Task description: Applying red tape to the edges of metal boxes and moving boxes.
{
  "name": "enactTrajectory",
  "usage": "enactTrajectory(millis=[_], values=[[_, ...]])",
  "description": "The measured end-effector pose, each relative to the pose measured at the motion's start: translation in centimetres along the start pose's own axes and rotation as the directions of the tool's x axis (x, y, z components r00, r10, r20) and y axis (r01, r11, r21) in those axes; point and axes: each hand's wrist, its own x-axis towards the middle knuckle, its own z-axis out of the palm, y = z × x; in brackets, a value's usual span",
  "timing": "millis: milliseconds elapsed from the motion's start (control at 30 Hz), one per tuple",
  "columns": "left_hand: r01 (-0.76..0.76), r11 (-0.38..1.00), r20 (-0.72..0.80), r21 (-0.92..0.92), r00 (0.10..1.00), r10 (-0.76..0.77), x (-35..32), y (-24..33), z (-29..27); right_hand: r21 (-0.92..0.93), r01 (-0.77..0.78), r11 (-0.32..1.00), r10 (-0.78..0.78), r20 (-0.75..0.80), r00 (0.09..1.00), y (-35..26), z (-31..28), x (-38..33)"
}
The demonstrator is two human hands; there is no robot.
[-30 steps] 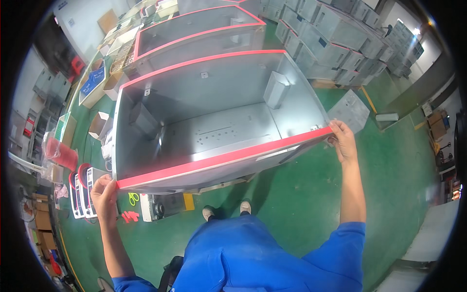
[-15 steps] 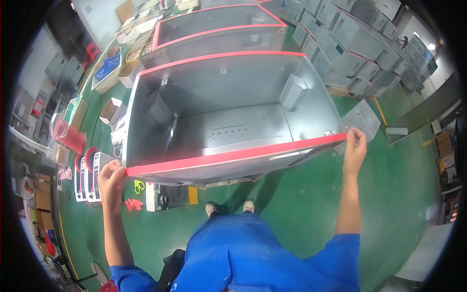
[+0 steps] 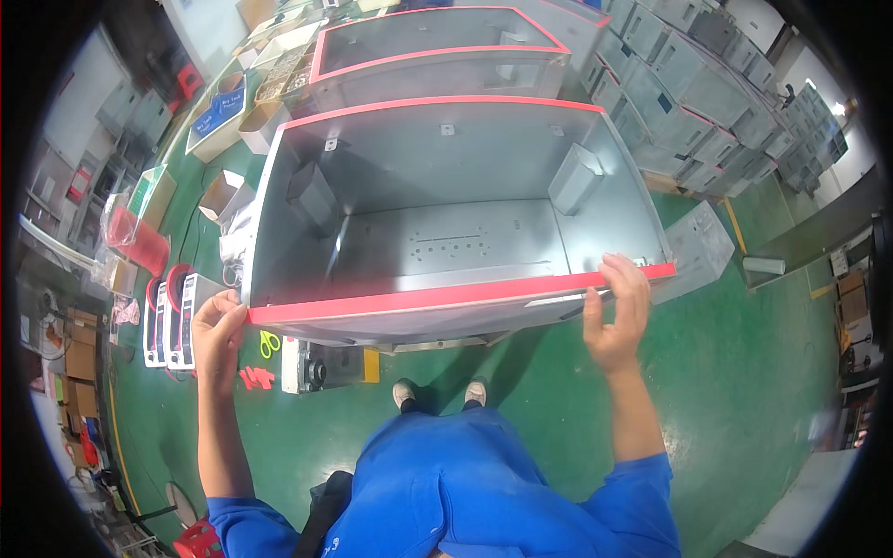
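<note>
In front of me stands an open grey metal box (image 3: 391, 167) with punched holes in its floor and a folded metal piece at each side. A strip of red tape (image 3: 437, 298) runs along its near top edge. My left hand (image 3: 218, 330) pinches the tape's left end at the near left corner. Near the right end, my right hand (image 3: 619, 321) lays its fingers over the taped edge, its thumb apart in front of the box. The far rim also carries red tape.
Another red-edged metal box (image 3: 437, 79) stands behind. Many grey boxes (image 3: 688, 84) are stacked at the far right. On the left are tape dispensers (image 3: 172, 321), a red roll (image 3: 139, 240) and green scissors (image 3: 269, 345). A metal piece (image 3: 698, 246) is at the right.
My right hand has let go of the tape's right end and moved left onto the taped edge. My left hand stays at the left corner. The view has shifted slightly.
</note>
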Motion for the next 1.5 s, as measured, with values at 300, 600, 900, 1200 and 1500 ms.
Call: enactTrajectory(millis=[300, 600, 900, 1200, 1500], values=[[0.000, 1.000, -0.012, 0.019, 1.000, 0.001, -0.3, 0.4, 0.5, -0.008, 0.166, 0.986, -0.165, 0.080, 0.983, -2.2, 1.4, 0.1], [0.017, 1.000, -0.018, -0.012, 1.000, -0.017, -0.3, 0.3, 0.2, -0.027, 0.193, 0.981, -0.187, 0.152, 0.971, -3.2, 2.4, -0.7], [0.059, 0.998, -0.085, 0.009, 0.995, -0.058, -0.4, 0.9, 0.7, -0.017, 0.208, 0.978, -0.203, 0.157, 0.967, -3.1, 2.7, -1.1], [0.034, 0.999, -0.059, 0.011, 0.998, -0.033, -0.2, 0.7, 0.6, 0.030, 0.185, 0.982, -0.188, 0.144, 0.972, -5.7, 3.0, -0.3], [0.045, 0.999, -0.050, 0.030, 0.998, -0.043, -0.6, 1.3, 0.8, 0.070, 0.268, 0.961, -0.277, 0.215, 0.936, -9.7, 5.6, 1.0]])
